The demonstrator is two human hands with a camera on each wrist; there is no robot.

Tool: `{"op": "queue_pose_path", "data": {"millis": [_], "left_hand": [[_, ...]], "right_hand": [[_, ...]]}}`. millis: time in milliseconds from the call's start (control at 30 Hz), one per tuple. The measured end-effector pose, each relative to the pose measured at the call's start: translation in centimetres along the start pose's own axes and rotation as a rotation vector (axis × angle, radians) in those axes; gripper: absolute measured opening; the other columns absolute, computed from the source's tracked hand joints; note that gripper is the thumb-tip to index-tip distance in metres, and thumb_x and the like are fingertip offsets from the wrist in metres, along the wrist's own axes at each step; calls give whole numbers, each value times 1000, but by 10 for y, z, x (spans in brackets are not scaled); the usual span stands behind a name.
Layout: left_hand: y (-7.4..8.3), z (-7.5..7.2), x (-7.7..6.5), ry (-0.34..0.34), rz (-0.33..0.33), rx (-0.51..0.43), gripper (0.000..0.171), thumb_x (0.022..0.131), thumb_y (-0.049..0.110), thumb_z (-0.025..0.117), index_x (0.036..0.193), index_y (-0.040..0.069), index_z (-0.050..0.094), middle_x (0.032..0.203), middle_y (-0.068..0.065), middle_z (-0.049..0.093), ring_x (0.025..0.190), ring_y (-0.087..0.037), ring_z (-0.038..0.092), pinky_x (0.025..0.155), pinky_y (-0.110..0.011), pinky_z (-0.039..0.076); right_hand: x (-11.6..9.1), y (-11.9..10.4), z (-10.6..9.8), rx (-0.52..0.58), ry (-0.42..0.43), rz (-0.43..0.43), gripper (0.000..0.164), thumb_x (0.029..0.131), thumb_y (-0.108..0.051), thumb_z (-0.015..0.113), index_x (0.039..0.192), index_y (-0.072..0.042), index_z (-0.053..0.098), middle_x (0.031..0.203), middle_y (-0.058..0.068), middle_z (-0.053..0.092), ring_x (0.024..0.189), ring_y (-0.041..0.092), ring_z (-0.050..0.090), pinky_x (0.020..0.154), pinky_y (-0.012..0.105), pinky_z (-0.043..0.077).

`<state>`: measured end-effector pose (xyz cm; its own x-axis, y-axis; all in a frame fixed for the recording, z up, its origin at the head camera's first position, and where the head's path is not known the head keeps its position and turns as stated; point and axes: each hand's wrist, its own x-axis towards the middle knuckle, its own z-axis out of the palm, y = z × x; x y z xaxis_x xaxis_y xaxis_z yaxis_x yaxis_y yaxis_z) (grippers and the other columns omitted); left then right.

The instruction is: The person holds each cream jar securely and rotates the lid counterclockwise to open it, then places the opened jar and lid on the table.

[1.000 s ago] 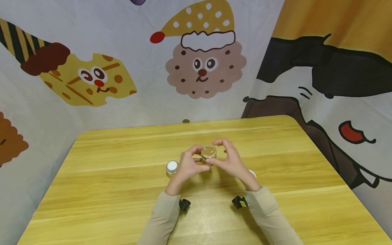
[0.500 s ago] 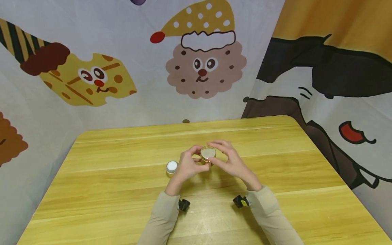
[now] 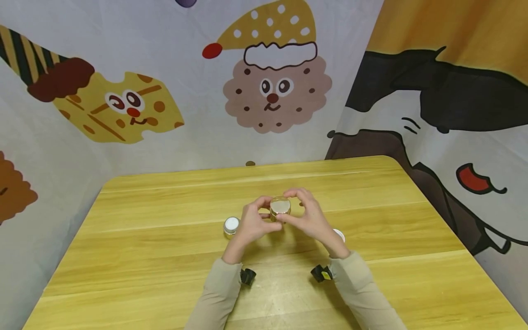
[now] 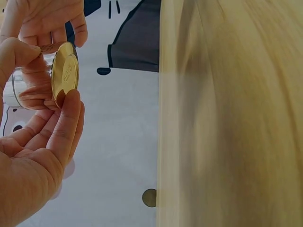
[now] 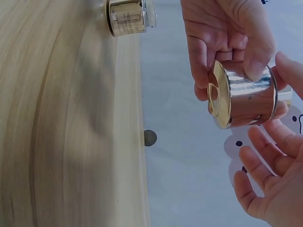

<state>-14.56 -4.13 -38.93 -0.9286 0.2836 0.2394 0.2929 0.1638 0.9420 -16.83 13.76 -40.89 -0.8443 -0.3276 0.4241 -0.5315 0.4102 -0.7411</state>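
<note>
A shiny gold jar (image 3: 280,206) is held upright above the table, its flat gold top facing the head camera. My left hand (image 3: 255,221) grips its body, thumb on the near side and fingers on the far side. From the right, my right hand (image 3: 311,220) reaches round the top, thumb against the near side and index finger at the far rim. The gold underside (image 4: 68,73) with embossed marks shows in the left wrist view. In the right wrist view my right hand's lower fingers (image 5: 251,165) are spread off the jar. A second jar (image 3: 232,225), white-topped, stands left of my left hand.
A white round piece (image 3: 339,234) lies on the wooden table (image 3: 165,256), partly hidden behind my right wrist. Cloth with cartoon figures (image 3: 198,151) hangs behind the table. Black wrist cameras (image 3: 248,277) stick out from the inner sides of both sleeves.
My right fingers closed over the jar's top from a wider spread, then eased back a little. The white piece was covered by the wrist half a second ago and shows again. My left hand stays put.
</note>
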Motion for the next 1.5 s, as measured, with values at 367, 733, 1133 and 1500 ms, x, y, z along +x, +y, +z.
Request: {"op": "queue_pose_path", "data": {"millis": [367, 733, 1133, 1500], "left_hand": [[-1, -1, -1, -9, 8, 29, 41, 69, -10, 67, 108, -14, 57, 97, -25, 59, 93, -35, 58, 80, -40, 56], [0, -1, 0, -19, -3, 18, 42, 69, -8, 68, 109, -14, 56, 100, -28, 59, 95, -36, 58, 82, -41, 56], [-2, 0, -1, -10, -10, 10, 42, 69, -9, 69, 108, -13, 56, 97, -24, 59, 94, -35, 58, 81, -42, 56], [-3, -2, -2, -1, 2, 6, 41, 69, -10, 69, 108, -14, 56, 100, -26, 59, 95, -38, 57, 81, -47, 55]], "right_hand": [[-2, 1, -4, 0, -55, -45, 46, 75, -8, 76, 118, -3, 62, 121, 13, 57, 109, 29, 47, 82, 47, 43], [-1, 2, -4, 23, -49, -41, 47, 75, -6, 76, 119, -3, 62, 121, 13, 57, 110, 29, 47, 82, 54, 43], [1, -18, -8, 46, -24, -37, 44, 74, -1, 75, 115, 3, 62, 117, 19, 58, 108, 33, 48, 81, 51, 43], [1, -41, -13, 69, 10, -72, 42, 73, 7, 72, 113, 12, 57, 110, 26, 59, 99, 40, 52, 76, 59, 44]]}}
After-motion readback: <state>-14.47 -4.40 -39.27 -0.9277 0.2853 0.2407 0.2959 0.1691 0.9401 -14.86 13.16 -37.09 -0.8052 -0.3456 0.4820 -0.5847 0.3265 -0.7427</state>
